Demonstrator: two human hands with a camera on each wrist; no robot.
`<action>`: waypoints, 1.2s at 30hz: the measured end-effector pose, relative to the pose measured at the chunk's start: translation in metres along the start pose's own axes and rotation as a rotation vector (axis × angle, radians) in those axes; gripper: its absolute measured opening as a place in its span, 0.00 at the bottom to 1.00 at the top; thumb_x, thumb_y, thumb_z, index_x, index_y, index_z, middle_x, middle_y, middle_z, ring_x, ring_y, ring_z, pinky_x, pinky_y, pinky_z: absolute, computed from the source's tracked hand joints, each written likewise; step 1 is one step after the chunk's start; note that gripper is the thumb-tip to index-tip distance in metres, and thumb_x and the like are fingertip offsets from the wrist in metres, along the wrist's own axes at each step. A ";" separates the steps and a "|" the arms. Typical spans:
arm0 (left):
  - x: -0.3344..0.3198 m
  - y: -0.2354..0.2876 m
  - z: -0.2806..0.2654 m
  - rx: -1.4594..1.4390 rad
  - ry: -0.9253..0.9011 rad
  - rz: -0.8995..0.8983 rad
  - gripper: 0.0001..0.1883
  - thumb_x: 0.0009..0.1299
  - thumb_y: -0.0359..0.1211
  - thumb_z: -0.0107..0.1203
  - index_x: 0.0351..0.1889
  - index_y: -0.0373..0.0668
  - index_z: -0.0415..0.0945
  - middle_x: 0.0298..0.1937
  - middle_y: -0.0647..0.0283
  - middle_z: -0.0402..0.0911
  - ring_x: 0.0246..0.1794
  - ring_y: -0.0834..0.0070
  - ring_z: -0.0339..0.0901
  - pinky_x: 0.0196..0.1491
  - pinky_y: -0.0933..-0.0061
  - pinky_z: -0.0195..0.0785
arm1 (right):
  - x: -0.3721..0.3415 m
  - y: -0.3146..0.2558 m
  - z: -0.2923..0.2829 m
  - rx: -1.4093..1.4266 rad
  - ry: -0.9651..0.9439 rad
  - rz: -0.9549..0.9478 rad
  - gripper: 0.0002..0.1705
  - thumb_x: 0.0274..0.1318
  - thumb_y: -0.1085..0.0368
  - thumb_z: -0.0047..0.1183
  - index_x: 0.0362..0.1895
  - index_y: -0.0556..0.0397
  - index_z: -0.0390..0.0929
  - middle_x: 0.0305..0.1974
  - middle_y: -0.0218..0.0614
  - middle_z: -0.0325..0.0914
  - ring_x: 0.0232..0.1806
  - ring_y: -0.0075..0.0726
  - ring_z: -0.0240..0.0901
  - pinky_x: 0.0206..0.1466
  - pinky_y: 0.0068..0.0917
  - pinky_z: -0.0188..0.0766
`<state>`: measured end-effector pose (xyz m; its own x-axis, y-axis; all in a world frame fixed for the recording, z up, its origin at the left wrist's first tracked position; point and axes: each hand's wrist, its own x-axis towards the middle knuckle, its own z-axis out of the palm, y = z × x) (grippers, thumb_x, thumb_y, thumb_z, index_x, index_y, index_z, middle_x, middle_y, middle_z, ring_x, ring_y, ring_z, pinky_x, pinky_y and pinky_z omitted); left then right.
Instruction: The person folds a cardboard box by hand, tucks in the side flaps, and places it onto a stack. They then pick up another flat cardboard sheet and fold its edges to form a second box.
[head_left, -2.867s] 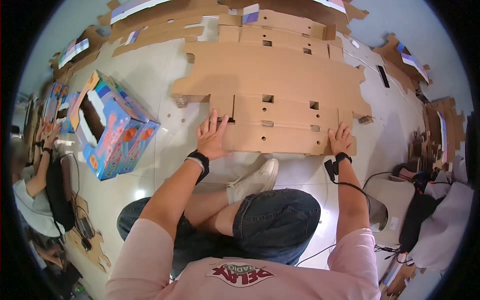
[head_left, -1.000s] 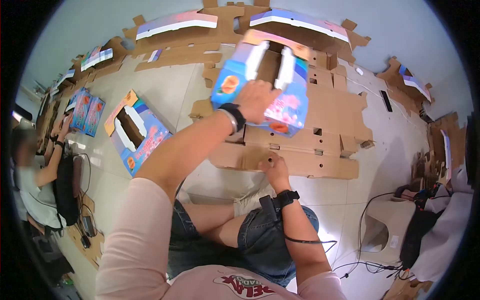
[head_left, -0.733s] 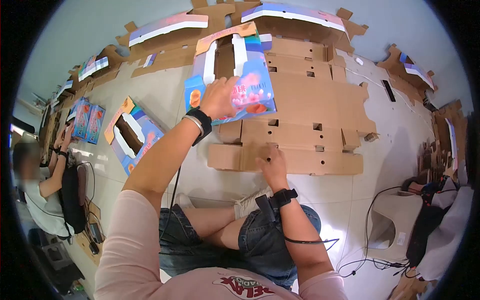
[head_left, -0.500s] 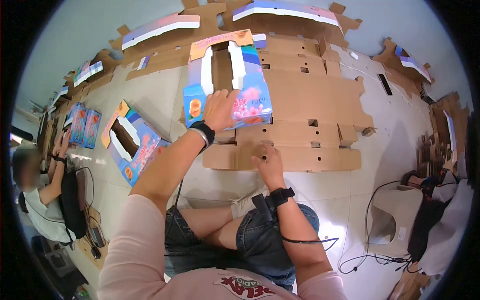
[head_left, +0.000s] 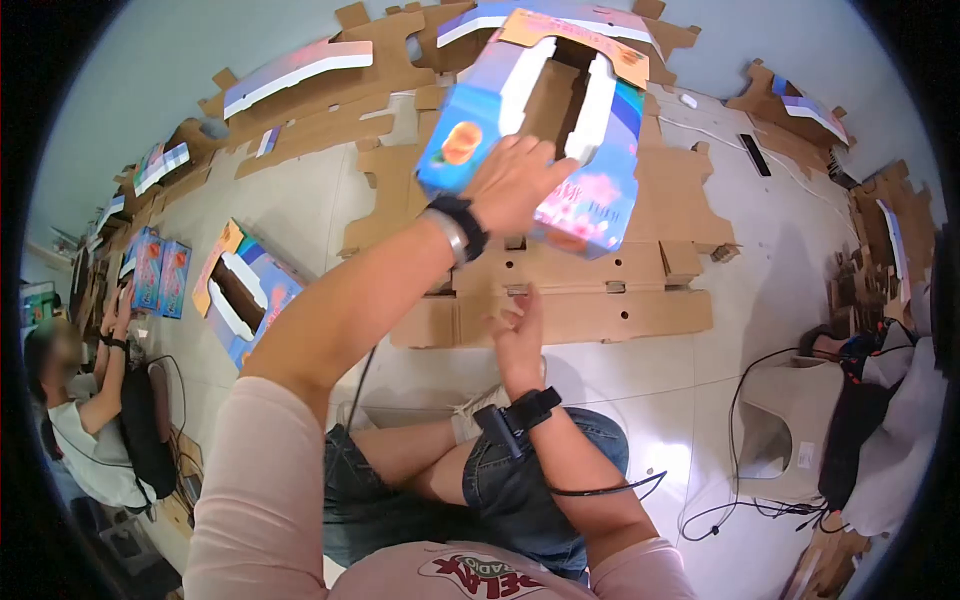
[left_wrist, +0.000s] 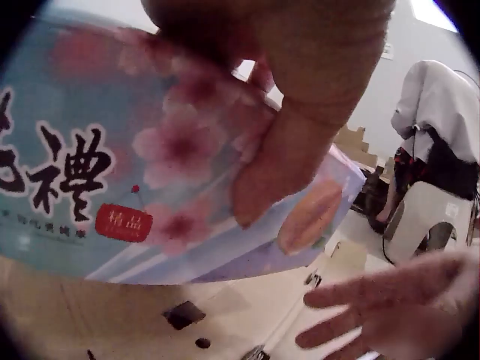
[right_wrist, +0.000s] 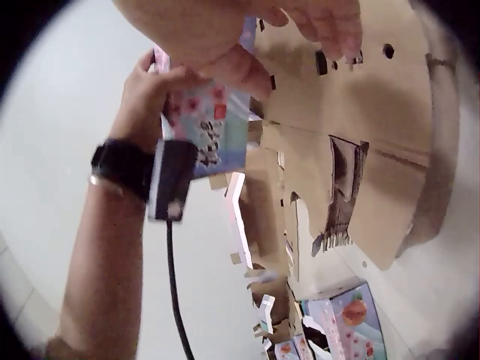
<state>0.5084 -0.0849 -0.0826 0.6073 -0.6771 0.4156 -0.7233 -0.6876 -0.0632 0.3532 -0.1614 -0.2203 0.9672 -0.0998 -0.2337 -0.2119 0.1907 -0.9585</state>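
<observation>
My left hand [head_left: 515, 185] grips a blue carton [head_left: 603, 200] printed with peaches and pink blossoms, at the edge of its long cut-out opening. In the left wrist view, the thumb lies along the printed side. The carton is tilted over the flat brown cardboard [head_left: 580, 320] and covers much of its far part. My right hand [head_left: 520, 335] is at the cardboard's near strip, fingers spread and slightly bent, holding nothing. A similar carton [head_left: 270, 293] lies on the floor to the left, partly behind my left forearm.
Cut cardboard pieces with printed flaps [head_left: 300, 75] line the wall. At left another person [head_left: 90, 410] sits by two blue cartons [head_left: 173, 280]. A pale stool [head_left: 790, 430] and cables stand at right; a black strip [head_left: 755, 155] lies on the floor.
Both hands lay on the cardboard earlier. My left hand has since lifted one carton from the left over it, swinging left, then back right and tilting. My right hand has moved toward the middle.
</observation>
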 end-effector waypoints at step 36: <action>-0.051 -0.031 0.052 0.165 -0.130 -0.741 0.52 0.38 0.37 0.75 0.67 0.60 0.63 0.51 0.64 0.72 0.56 0.62 0.67 0.54 0.55 0.65 | -0.004 0.009 0.005 -0.128 -0.283 0.071 0.34 0.46 0.73 0.61 0.61 0.59 0.65 0.49 0.44 0.71 0.41 0.33 0.75 0.45 0.27 0.72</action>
<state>0.5174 -0.0426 -0.1487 0.9553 -0.0424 0.2926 -0.0600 -0.9969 0.0515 0.3483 -0.1540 -0.2276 0.9463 0.1881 -0.2629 -0.2785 0.0612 -0.9585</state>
